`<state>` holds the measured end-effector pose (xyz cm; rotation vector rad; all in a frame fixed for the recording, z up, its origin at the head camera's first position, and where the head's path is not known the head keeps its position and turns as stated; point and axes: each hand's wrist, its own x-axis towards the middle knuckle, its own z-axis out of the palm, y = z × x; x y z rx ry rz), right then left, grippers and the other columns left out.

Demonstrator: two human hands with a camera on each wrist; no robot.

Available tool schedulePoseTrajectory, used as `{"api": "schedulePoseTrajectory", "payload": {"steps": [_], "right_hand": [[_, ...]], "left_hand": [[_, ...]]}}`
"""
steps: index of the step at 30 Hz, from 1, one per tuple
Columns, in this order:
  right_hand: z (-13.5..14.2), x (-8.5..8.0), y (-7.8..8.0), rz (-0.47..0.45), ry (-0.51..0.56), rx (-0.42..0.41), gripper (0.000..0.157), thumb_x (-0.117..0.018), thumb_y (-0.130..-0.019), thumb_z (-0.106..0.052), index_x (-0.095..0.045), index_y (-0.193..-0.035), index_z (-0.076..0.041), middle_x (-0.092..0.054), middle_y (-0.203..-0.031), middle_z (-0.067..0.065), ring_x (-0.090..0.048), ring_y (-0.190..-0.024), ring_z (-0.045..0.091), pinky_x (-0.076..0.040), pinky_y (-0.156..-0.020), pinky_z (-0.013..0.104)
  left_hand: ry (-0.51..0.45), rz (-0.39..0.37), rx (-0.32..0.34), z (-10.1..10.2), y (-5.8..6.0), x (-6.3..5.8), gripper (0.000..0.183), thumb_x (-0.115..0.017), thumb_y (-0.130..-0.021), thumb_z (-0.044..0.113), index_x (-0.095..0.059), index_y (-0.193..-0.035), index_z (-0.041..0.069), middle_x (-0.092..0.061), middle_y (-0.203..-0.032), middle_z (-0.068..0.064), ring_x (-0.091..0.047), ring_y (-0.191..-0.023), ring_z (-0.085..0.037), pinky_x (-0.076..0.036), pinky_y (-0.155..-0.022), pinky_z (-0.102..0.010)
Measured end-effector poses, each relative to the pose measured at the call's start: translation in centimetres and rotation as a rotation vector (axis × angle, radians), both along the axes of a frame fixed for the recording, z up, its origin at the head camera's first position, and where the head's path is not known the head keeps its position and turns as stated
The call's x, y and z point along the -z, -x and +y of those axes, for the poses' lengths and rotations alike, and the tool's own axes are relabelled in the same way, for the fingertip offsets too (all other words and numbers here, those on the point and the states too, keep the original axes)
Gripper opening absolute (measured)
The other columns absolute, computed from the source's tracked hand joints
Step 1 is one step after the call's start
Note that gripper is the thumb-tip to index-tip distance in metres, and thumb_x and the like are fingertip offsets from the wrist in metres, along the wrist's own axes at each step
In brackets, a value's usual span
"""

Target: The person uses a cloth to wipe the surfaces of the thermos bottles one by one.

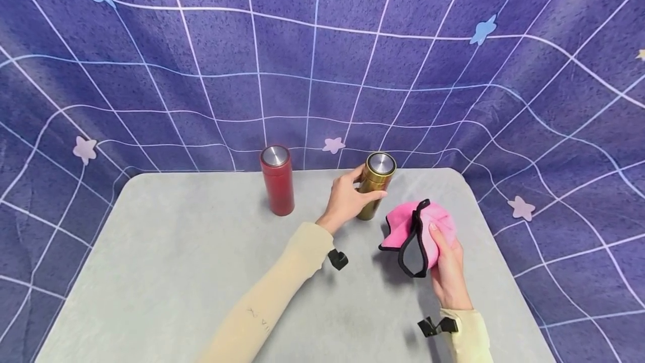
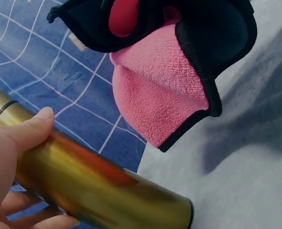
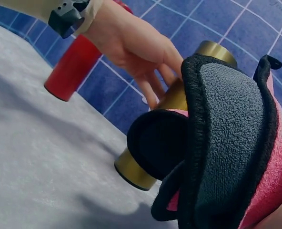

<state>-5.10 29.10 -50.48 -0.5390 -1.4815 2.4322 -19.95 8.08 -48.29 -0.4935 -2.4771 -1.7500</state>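
Note:
My left hand (image 1: 346, 199) grips a gold thermos (image 1: 374, 184) with a silver-topped lid, thumb on the near side and fingers behind it. The thermos stands at the back right of the table. In the left wrist view the thumb (image 2: 38, 125) lies on the upper body of the gold thermos (image 2: 103, 186). My right hand (image 1: 450, 268) holds a bunched pink and grey cloth (image 1: 438, 228) with black edging, just right of the thermos. In the right wrist view the cloth (image 3: 231, 124) covers part of the gold thermos (image 3: 134, 171).
A red thermos (image 1: 279, 184) stands upright to the left of the gold one, near the back edge of the grey table (image 1: 176, 251). Behind the table hangs a blue-purple curtain (image 1: 221, 94) with a grid and stars. A black wrist mount (image 1: 338, 259) sits on the left sleeve.

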Motion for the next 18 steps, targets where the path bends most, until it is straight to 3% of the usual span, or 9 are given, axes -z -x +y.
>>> {"api": "schedulePoseTrajectory", "payload": {"steps": [4, 9, 18], "right_hand": [[-0.4, 0.1, 0.3, 0.026, 0.002, -0.006, 0.02, -0.063, -0.109, -0.012, -0.07, -0.128, -0.011, -0.075, -0.118, -0.003, -0.071, -0.106, 0.009, -0.057, -0.099, 0.022], [-1.0, 0.3, 0.5, 0.059, 0.002, -0.01, 0.02, -0.064, -0.108, -0.007, -0.074, -0.124, -0.01, -0.076, -0.117, -0.002, -0.073, -0.104, 0.01, -0.058, -0.098, 0.023], [-2.2, 0.8, -0.4, 0.016, -0.027, -0.031, 0.013, -0.064, -0.108, -0.009, -0.071, -0.119, -0.011, -0.076, -0.107, -0.003, -0.072, -0.094, 0.008, -0.06, -0.088, 0.021]], "left_hand": [[0.072, 0.003, 0.001, 0.1, 0.1, 0.1, 0.084, -0.094, -0.083, 0.046, -0.059, -0.154, 0.02, -0.074, -0.133, 0.001, -0.069, -0.122, -0.016, -0.057, -0.105, -0.039], [0.143, 0.0, 0.013, 0.1, 0.1, -0.1, 0.085, -0.092, -0.086, 0.044, -0.053, -0.159, 0.022, -0.071, -0.139, 0.0, -0.067, -0.125, -0.017, -0.054, -0.107, -0.041], [0.214, -0.011, 0.072, -0.6, -0.2, 0.1, 0.094, -0.088, -0.09, 0.041, -0.038, -0.168, 0.028, -0.067, -0.146, -0.007, -0.064, -0.132, -0.025, -0.051, -0.112, -0.049]]}}
